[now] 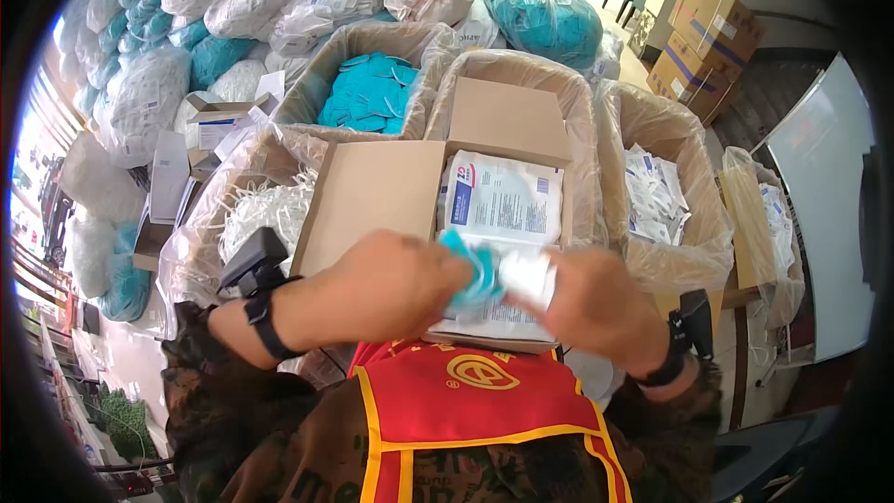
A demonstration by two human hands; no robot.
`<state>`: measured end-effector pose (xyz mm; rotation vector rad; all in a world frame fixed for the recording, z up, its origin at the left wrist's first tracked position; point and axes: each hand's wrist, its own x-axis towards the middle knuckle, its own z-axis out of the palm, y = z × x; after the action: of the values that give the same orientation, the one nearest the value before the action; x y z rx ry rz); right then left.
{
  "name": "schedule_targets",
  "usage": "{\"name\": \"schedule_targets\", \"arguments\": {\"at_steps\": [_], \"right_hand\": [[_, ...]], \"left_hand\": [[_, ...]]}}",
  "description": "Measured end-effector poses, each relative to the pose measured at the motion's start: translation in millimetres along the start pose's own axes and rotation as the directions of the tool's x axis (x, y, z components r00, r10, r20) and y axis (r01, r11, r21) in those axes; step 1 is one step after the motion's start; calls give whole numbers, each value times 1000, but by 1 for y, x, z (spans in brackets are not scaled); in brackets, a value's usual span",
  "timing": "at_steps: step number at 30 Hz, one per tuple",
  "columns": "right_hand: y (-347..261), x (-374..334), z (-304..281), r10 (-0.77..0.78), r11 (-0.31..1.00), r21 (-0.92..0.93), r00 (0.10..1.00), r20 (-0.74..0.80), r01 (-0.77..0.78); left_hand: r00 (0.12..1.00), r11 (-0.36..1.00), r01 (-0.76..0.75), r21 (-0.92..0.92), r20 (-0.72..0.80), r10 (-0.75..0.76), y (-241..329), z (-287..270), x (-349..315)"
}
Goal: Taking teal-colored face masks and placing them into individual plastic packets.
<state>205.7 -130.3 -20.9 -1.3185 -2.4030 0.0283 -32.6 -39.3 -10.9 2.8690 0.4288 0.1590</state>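
Both my hands are raised over an open cardboard box [372,196] that holds white plastic packets [503,196] with blue and red print. Closed at the fingertips, my left hand [400,270] grips a soft teal folded piece [473,270], which is blurred by motion. My right hand [596,298] pinches a small white packet [528,278], also smeared. The teal piece and the small packet meet or overlap between the hands; I cannot tell whether they are joined.
Plastic-lined cartons surround the box: one with flat teal pieces [368,93], one with white strips [265,214], one with small white packets [656,196]. Stuffed clear bags [149,98] pile up behind at left. Brown cartons [703,47] are stacked at the far right, near a white board [824,196].
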Motion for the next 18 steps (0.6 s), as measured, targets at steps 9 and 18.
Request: {"name": "schedule_targets", "arguments": {"at_steps": [9,18], "right_hand": [[-49,-43,-63,-189,929,367,907,375,42],[7,-114,-86,820,338,486,506,267,-806]], "left_hand": [[893,857,-417,-303,39,449,38,-30,-46],[636,640,729,-243,-107,-764,-76,-42,-153]]}}
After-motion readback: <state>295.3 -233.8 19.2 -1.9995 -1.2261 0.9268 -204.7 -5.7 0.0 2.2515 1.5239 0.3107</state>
